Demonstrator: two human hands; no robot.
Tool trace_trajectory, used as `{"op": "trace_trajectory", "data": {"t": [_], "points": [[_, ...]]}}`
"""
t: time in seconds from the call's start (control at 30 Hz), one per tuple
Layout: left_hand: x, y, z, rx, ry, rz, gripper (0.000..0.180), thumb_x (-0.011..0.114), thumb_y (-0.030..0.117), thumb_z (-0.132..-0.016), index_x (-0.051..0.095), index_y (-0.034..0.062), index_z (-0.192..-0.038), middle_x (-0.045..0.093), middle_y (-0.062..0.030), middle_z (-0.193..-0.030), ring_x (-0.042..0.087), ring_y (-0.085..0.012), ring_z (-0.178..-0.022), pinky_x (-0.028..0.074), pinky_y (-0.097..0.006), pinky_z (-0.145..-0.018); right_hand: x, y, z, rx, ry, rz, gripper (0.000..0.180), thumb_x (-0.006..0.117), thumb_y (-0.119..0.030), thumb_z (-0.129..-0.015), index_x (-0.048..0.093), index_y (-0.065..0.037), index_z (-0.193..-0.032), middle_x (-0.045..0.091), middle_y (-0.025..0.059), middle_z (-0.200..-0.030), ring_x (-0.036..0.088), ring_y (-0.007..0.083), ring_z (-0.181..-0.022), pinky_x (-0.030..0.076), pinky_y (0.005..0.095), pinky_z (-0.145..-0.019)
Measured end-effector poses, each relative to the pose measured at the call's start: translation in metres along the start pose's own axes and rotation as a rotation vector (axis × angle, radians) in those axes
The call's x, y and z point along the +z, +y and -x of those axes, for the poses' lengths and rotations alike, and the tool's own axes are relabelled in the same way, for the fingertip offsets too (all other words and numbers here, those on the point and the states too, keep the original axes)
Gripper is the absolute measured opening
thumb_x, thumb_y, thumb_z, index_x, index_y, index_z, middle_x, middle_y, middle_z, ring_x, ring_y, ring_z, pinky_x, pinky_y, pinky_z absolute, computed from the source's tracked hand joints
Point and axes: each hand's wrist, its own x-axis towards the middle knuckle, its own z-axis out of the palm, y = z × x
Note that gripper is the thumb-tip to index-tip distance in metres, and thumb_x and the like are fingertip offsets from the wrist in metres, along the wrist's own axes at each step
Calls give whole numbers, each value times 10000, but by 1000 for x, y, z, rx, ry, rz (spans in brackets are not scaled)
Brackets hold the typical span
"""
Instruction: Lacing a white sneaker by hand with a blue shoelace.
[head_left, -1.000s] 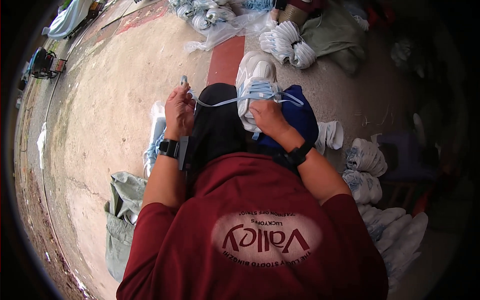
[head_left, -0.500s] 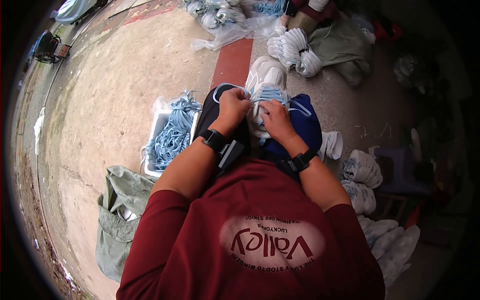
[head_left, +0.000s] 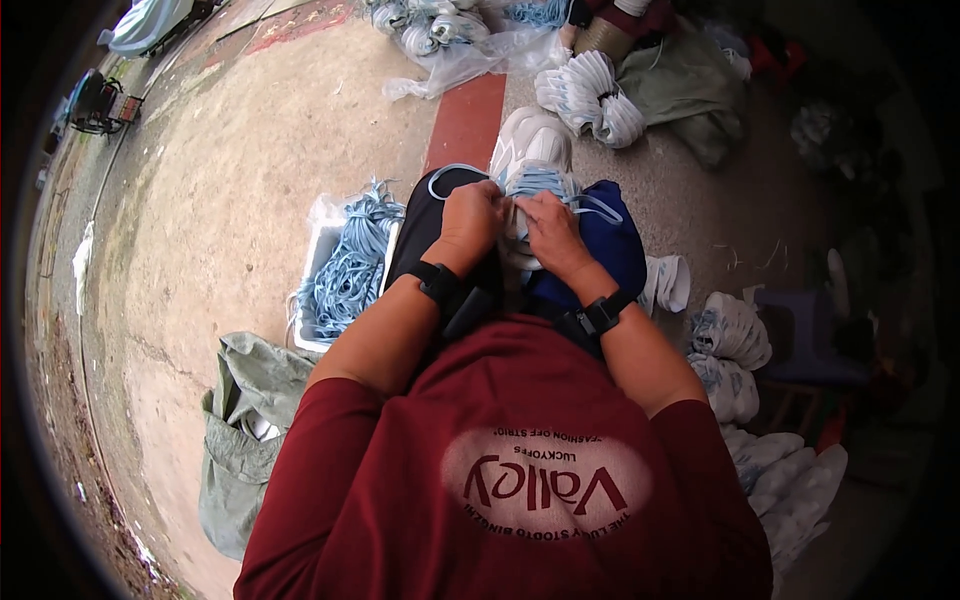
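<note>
A white and pale grey sneaker (head_left: 532, 140) rests between my knees, toe pointing away from me. Light blue shoelace (head_left: 540, 180) crosses its front part, and a loose loop hangs out on the right. At the shoe's left edge, my left hand (head_left: 470, 222) pinches the shoelace, a length of which curls up over my dark left trouser leg. Close beside it, my right hand (head_left: 553, 232) has its fingertips closed at the shoe's opening, nearly meeting the left fingers. What the right fingertips hold is hidden.
Left of my leg stands a white box (head_left: 312, 262) heaped with light blue laces (head_left: 350, 275). A grey-green sack (head_left: 235, 440) lies nearer me. Bundled white shoe parts (head_left: 590, 100) lie ahead, with more stacks (head_left: 730, 335) at right by a dark stool (head_left: 810, 335). Another person (head_left: 625, 30) sits ahead.
My right hand has shifted slightly left, its fingers closing in toward the left fingertips. My left hand stays at the shoe's left edge with the shoelace.
</note>
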Motion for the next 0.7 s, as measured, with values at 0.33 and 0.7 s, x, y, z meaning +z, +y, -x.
{"op": "trace_trajectory", "data": {"t": [0.33, 0.7], "points": [[-2, 2, 10, 219, -120, -220, 148, 609, 149, -725, 634, 14, -778, 614, -192, -785, 595, -346, -781, 486, -408, -673, 11, -5, -5, 12, 74, 217, 53, 543, -99, -758, 582, -71, -780, 556, 135, -797, 573, 337, -762, 466, 437, -657], [5, -21, -1, 42, -68, 60, 201, 540, 59, -684, 641, -44, -824, 634, -204, -737, 641, -238, -672, 484, -309, -640, 22, -9, -11, -102, 131, 394, 44, 581, -99, -717, 553, -67, -727, 534, 126, -706, 568, 311, -649, 472, 412, -568]]}}
